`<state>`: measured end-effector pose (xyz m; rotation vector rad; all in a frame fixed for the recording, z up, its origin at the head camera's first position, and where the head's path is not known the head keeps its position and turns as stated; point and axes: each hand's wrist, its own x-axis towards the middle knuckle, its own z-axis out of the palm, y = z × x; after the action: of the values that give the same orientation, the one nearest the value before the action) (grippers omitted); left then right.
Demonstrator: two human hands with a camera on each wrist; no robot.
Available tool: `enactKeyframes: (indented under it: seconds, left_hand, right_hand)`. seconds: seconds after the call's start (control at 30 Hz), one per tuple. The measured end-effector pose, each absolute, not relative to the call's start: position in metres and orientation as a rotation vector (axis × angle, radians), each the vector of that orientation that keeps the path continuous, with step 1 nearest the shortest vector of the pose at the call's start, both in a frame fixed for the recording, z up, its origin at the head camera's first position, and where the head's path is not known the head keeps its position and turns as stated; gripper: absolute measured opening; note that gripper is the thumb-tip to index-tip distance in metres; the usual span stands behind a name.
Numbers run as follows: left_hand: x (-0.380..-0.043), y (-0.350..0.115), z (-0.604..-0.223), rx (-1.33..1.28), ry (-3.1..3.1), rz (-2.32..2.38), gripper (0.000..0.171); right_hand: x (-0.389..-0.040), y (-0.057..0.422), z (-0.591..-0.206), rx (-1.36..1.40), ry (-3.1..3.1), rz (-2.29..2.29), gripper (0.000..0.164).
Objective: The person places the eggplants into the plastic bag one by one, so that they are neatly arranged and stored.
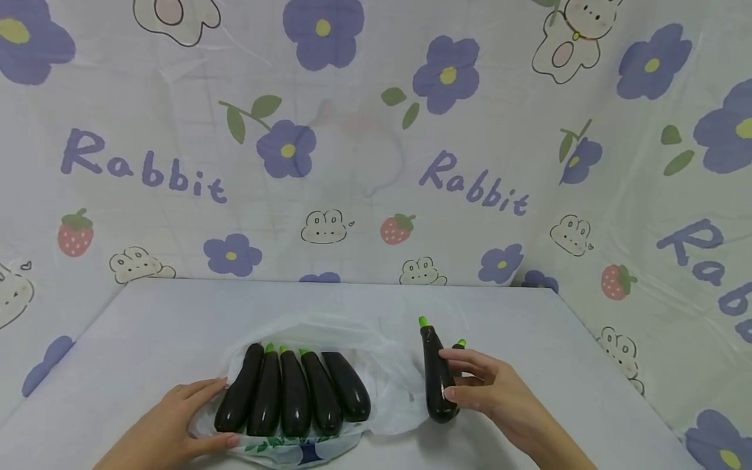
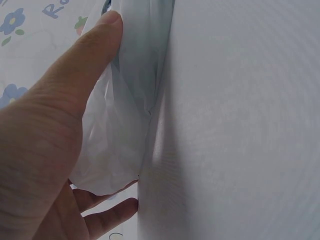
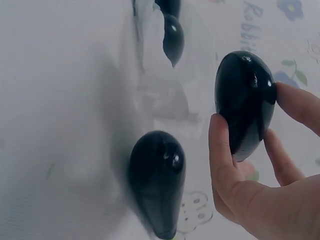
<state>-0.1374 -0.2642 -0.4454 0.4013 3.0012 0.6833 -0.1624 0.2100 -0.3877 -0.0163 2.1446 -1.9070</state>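
In the head view my right hand (image 1: 493,391) grips a dark, glossy eggplant (image 1: 436,375) with a green stem, its thumb and fingers on either side. In the right wrist view the held eggplant (image 3: 245,95) is raised off the table, and a second eggplant (image 3: 157,175) lies below it. Of that second one, only the green stem end (image 1: 461,343) shows past my fingers from the head. My left hand (image 1: 176,418) holds the left side of a white plastic bag (image 1: 288,450), thumb (image 2: 95,37) in front. Several eggplants (image 1: 294,398) lie side by side in the bag's mouth.
The bag's thin, crumpled edge (image 1: 396,398) spreads rightward toward the held eggplant. Everything rests on a white table (image 1: 517,320). Behind and to the right hangs a cloth (image 1: 352,176) printed with flowers and rabbits.
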Motion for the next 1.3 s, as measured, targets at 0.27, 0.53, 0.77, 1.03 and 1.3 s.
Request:
enactKeyframes:
  seconds: [0.27,0.53,0.77,1.03,1.3]
  left_hand:
    - [-0.14,-0.264,-0.446,0.427,3.003,0.677,0.096]
    - [-0.138,-0.264,-0.444,0.435,3.022,0.668,0.097]
    - [-0.138,-0.265,-0.445,0.439,3.022,0.69,0.098]
    - [-0.138,-0.265,-0.445,0.424,3.017,0.693,0.099]
    - [-0.136,-0.266,-0.445,0.434,3.04,0.675,0.096]
  right_hand:
    - [-0.169,0.178,-0.373,-0.246,2.009,-1.856,0.059]
    - [-0.173,0.124,-0.36,-0.425,1.843,-1.783,0.054]
    - [-0.182,0.09,-0.364,-0.451,1.824,-1.671,0.048]
    - [-0.191,0.056,-0.372,-0.424,1.789,-1.645,0.043]
    - [-0.197,0.03,-0.38,-0.395,1.852,-1.624,0.041]
